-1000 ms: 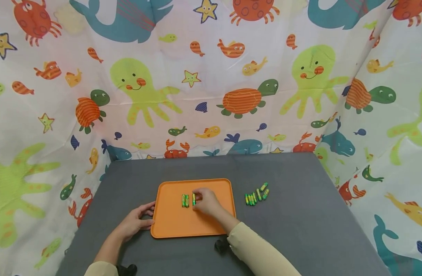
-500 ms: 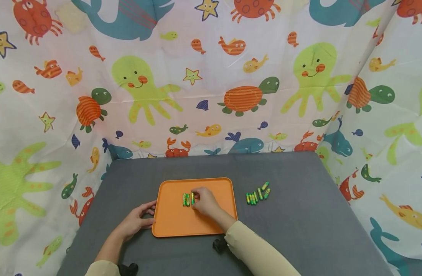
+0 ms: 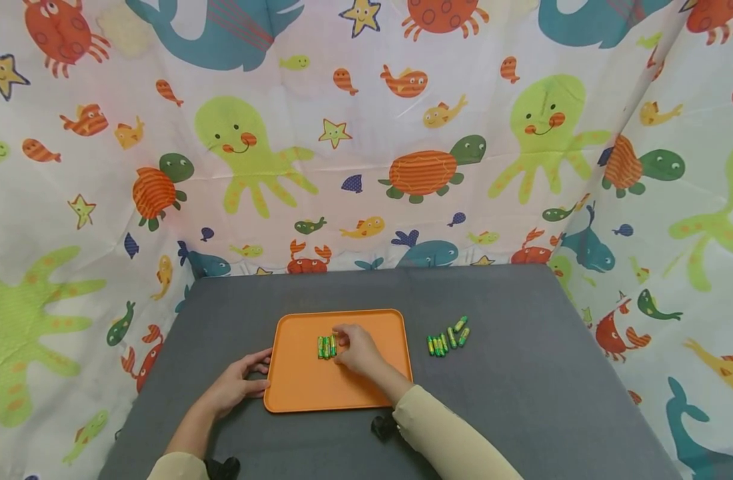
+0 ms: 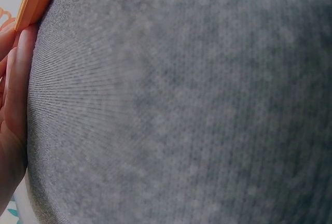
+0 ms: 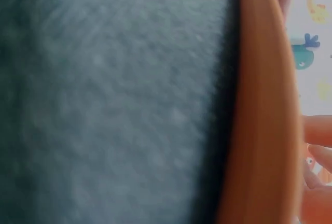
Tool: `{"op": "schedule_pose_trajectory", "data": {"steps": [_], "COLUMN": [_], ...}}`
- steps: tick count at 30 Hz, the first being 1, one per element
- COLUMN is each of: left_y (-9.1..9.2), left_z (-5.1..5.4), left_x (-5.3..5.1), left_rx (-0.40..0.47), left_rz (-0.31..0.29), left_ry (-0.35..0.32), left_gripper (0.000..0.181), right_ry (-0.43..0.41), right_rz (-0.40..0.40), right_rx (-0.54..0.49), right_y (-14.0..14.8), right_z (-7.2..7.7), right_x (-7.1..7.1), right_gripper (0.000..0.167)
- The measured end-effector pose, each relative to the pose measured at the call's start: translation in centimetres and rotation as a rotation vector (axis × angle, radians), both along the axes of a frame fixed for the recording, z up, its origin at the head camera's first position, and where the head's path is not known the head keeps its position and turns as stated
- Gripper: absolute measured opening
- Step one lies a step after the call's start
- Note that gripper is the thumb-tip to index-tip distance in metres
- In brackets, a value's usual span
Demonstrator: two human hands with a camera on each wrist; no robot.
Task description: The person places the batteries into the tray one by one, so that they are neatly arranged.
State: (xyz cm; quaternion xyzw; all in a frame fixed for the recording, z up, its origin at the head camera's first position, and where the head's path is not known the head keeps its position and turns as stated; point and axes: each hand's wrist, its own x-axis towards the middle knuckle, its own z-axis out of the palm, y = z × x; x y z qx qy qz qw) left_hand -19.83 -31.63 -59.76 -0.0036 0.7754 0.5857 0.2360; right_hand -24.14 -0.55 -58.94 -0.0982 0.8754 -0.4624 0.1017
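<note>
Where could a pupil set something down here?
Free: left third of the tray, between the left hand and three green cylinders; the table right of the loose cylinders, and behind the tray. Crowded: tray's middle, with the right hand by those three; near-right corner, under the forearm.

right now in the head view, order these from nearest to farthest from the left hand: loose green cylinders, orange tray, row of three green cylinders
1. Orange tray: its left edge touches the left hand.
2. Row of three green cylinders: on the tray, near its middle.
3. Loose green cylinders: on the table, right of the tray.
</note>
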Motion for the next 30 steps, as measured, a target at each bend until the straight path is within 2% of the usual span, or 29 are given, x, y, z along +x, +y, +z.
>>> {"op": "schedule_pose_trajectory", "data": {"steps": [11, 21, 26, 30], "left_y": [0.0, 0.0, -0.1, 0.0], "left_z": [-0.2, -0.3, -0.3, -0.3], "left_x": [0.0, -0.1, -0.1, -0.2], "left_rx": [0.000, -0.016, -0.005, -0.011], "left_rz": [0.000, -0.004, -0.010, 0.000], "left_ry": [0.003, 0.010, 0.006, 0.009], "left_gripper": [0.078, 0.076, 0.076, 0.076], "right_ry": [0.021, 0.090, 0.129, 0.176], "right_rz": [-0.022, -0.046, -0.052, -0.100], "right_rx": [-0.096, -0.139, -0.156, -0.146], "right_y": [1.9, 4.6, 6.0, 7.1], "right_z": [2.5, 4.8, 5.4, 5.5], "right_x": [0.5, 1.1, 1.7, 2.0], "right_gripper": [0.065, 0.061, 0.060, 0.061]}}
